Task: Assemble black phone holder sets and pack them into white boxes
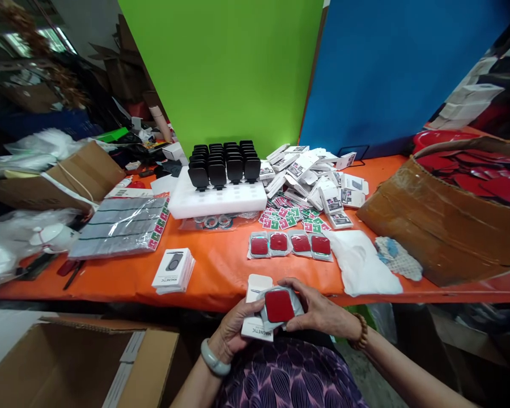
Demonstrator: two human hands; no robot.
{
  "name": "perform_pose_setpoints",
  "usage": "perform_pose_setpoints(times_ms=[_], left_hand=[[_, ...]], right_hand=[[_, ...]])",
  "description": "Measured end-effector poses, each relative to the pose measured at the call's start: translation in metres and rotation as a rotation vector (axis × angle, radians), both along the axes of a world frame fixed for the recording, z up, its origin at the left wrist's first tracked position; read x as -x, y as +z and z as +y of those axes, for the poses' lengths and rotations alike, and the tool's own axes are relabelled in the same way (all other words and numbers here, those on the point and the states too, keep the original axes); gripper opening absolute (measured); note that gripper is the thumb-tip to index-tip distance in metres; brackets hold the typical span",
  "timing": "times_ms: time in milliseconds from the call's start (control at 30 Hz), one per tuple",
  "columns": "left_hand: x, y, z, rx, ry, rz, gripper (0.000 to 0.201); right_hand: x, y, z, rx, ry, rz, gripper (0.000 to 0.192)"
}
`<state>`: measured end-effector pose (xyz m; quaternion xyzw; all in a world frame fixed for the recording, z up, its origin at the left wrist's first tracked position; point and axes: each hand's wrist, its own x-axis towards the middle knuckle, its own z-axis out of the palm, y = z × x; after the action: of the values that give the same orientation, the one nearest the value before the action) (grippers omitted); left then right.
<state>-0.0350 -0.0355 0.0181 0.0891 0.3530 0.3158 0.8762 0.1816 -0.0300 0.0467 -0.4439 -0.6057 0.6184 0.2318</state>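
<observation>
My left hand (234, 327) grips a white box (258, 327) printed MAGNETIC, close to my lap at the table's front edge. Its thumb also rests on a square red piece in a clear bag (279, 306), which lies over the box. From the other side, my right hand (325, 313) pinches this bagged piece between thumb and fingers. Several like pieces in clear bags (300, 243) lie in a row on the orange table just beyond. A stack of white MAGNETIC boxes (174, 270) stands to the left.
Black square stands (225, 164) fill a white foam block (217, 198) at the back. Beside it are heaped small white boxes (308, 170) and printed cards (287, 215). White foam sheeting (363, 266) and a large carton (446, 226) sit right; an open carton (153, 362) is lower left.
</observation>
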Motion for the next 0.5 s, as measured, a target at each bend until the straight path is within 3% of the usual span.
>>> perform_pose_setpoints(times_ms=[133,267,367,500], left_hand=[[0.004,0.002,0.001,-0.056,-0.062,-0.013,0.049],[0.002,0.006,0.001,-0.103,-0.021,0.016,0.051],[-0.003,0.012,-0.002,-0.187,0.015,0.062,0.052],[-0.010,0.017,-0.007,-0.248,0.027,0.110,0.058]], right_hand=[[0.001,-0.002,-0.003,0.069,0.009,0.101,0.057],[0.003,-0.002,-0.006,0.104,-0.026,0.150,0.065],[0.009,-0.004,-0.010,0.178,-0.135,0.277,0.069],[0.017,-0.010,-0.013,0.247,-0.273,0.371,0.052]])
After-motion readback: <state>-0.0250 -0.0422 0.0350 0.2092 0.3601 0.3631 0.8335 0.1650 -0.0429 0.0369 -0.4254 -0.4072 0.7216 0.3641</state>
